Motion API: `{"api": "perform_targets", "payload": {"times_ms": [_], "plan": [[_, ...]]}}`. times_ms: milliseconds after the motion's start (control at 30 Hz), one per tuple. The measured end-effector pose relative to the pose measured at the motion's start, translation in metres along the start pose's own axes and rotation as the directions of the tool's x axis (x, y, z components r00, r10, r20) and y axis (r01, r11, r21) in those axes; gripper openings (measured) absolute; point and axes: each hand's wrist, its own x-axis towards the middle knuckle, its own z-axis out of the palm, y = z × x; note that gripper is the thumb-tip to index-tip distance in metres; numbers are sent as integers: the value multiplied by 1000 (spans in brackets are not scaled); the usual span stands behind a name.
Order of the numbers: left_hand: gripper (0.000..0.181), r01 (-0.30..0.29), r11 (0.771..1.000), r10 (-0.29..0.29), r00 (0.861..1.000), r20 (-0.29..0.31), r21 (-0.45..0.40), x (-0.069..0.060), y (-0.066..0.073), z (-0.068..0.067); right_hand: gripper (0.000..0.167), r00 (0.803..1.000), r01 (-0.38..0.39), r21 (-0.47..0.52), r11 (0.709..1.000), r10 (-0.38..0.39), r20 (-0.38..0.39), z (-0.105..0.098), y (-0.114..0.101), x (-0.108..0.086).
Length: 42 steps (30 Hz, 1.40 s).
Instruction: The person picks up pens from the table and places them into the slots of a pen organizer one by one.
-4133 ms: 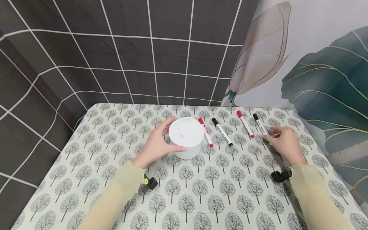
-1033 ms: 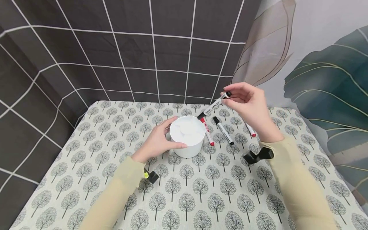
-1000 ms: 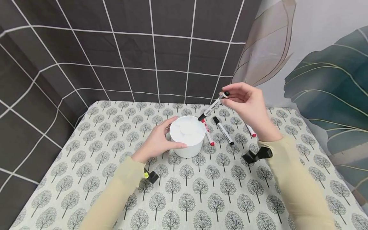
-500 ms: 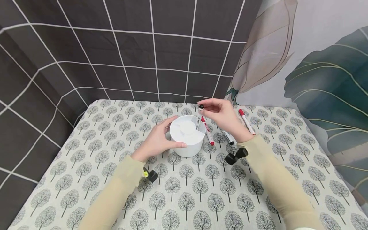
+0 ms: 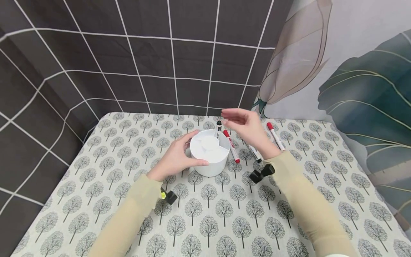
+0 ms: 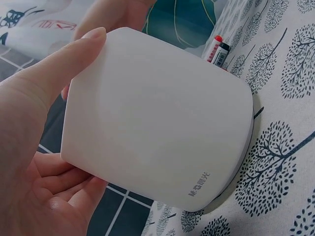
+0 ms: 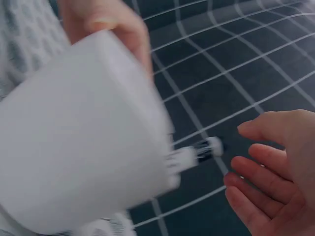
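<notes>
A round white divided holder (image 5: 210,166) stands on the table, with a black-capped marker (image 5: 219,127) upright in a rear compartment. My left hand (image 5: 176,153) grips the holder's left side, thumb at the front; the left wrist view shows that hand (image 6: 54,98) around the white wall (image 6: 157,118). My right hand (image 5: 248,128) hovers just right of the marker, fingers apart from it. In the right wrist view, the marker (image 7: 189,156) sticks out of the holder (image 7: 83,132), and my right hand (image 7: 275,167) is relaxed with nothing in it.
Right of the holder lie a red marker (image 5: 232,147), a black marker (image 5: 257,155) partly behind my right hand, and another red marker (image 5: 276,137). The table (image 5: 208,228) has a tree-print cloth. A dark gridded curtain (image 5: 141,57) hangs behind it.
My right hand brought the black-capped marker from the right to the holder and let it go; the marker now stands inside. My left hand has kept its grip on the holder.
</notes>
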Motion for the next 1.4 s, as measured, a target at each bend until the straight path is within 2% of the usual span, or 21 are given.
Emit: {"api": "perform_targets", "payload": {"times_ms": [200,367,533,767,1000,1133,1400], "plan": [[112,-17,1000,17,1000,-2,-9,0,-2,0,36,994,30,-14,999,-31,-103,-30,-18,-6],[111,-21,1000,21,1000,-1,-19,1,-2,-1,36,988,3,-52,999,-11,-157,-52,-26,-19],[111,-21,1000,21,1000,-1,-16,1,-2,-1,38,982,-61,-111,992,40,-182,-68,-20,-31],[110,-27,1000,27,1000,0,-12,0,-2,-1,42,974,-153,-161,975,121,-189,-81,-4,-45],[109,-27,1000,27,1000,2,-1,1,-1,0,50,961,-248,-227,942,210,-181,-87,20,-61],[110,-24,1000,24,1000,4,-6,2,-3,0,45,960,-260,-252,932,223,-168,-87,39,-70],[109,-19,1000,19,1000,3,-11,1,-2,0,46,959,-278,-269,922,253,-126,-82,73,-89]]}}
